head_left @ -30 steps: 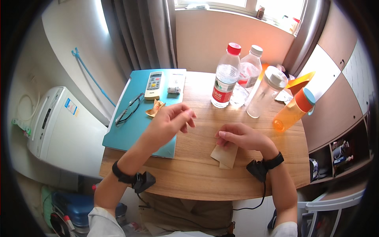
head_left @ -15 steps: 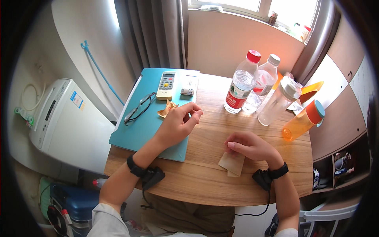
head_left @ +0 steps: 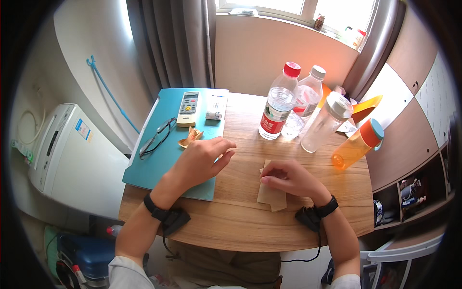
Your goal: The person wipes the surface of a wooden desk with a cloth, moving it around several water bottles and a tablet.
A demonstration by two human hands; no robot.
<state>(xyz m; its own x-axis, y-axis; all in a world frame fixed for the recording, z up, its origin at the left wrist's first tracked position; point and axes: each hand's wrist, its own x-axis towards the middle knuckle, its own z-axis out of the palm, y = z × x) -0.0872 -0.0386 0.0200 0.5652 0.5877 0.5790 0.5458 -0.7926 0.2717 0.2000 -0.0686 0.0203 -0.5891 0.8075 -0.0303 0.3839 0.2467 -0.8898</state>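
Brown paper, a folded piece (head_left: 271, 196), lies flat near the middle of the front edge of the wooden surface (head_left: 240, 226), pinned there by the right hand (head_left: 288, 177), whose curled fingers press on its upper part; this looks like a hold to keep the sheet from sliding while a crease is worked. The left hand (head_left: 202, 159) rests half open just beside it, straddling the edge of a teal mat (head_left: 159, 164), fingers loosely bent and holding nothing. Close to its fingertips sits a small golden wrapper-like scrap (head_left: 190, 137) on the mat. Farther toward the back left corner lie a pair of glasses (head_left: 156, 138), a remote control (head_left: 188, 108) and a small white packet (head_left: 215, 107). Along the back right stand a red-capped water bottle (head_left: 277, 107), a white-capped bottle (head_left: 302, 108), a clear flask with a grey lid (head_left: 326, 123) and an orange bottle (head_left: 355, 144) tipped over near the right edge. Both wrists wear black bands. The room holds grey curtains (head_left: 168, 43) under a bright window, a white appliance (head_left: 62, 154) off the left edge, and shelving at the right.
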